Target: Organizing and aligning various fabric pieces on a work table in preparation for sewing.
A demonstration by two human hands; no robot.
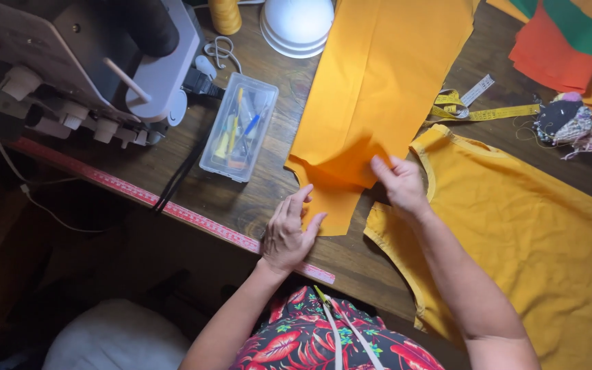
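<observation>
Dark wooden worktable (351, 257), warm light from above; shadowed floor (49, 274) below.

Left of hands: bare tabletop (262, 199) between the clear plastic box (239, 127) and the orange cloth strip (371, 89); a hand could pass here.
Front edge: red measuring tape (173, 209) lies flat along it, low, no real bar.
Far left: sewing machine (104, 62) stands tall, with a black cable (183, 171) trailing beside the box.
Right: orange garment (529, 233) covers the tabletop, flat.
Back: white bowl (297, 26) and yellow thread cone (225, 15) close off the far edge.
Back right: yellow tape measure (481, 109) and pincushion (566, 120), with dark bare wood between them.
</observation>
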